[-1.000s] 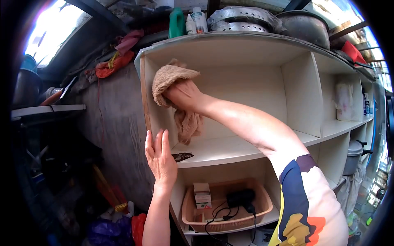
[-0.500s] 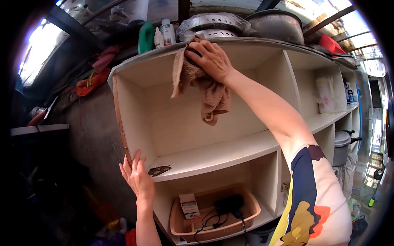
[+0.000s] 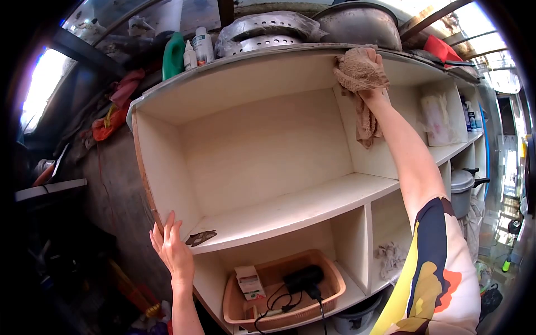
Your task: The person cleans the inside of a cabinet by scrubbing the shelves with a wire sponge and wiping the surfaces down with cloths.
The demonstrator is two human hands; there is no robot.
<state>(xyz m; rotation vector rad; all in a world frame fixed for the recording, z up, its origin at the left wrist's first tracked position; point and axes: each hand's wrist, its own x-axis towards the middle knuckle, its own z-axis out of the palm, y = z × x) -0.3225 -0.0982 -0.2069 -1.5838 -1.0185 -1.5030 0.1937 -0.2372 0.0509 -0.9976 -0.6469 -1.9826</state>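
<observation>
My right hand (image 3: 375,75) is closed on a brown cloth (image 3: 362,70) at the front top edge of the white shelf unit (image 3: 262,139), by the upright divider. Part of the cloth hangs below the hand, and most of the fingers are hidden by it. My left hand (image 3: 172,254) rests against the unit's left side edge with its fingers stretched out. A dark worn patch (image 3: 201,238) marks the shelf board just right of that hand.
On top stand a green bottle (image 3: 173,54), white bottles (image 3: 203,46), wrapped perforated metalware (image 3: 268,34) and a large metal pot (image 3: 360,25). Below, an orange-brown plastic basket (image 3: 229,304) holds a box (image 3: 249,282) and a black corded device (image 3: 301,279). A lidded pot (image 3: 461,190) sits at right.
My right hand has slid the cloth to the right along the top edge, from the middle to the divider. My left hand stays on the side edge. The view has shifted slightly.
</observation>
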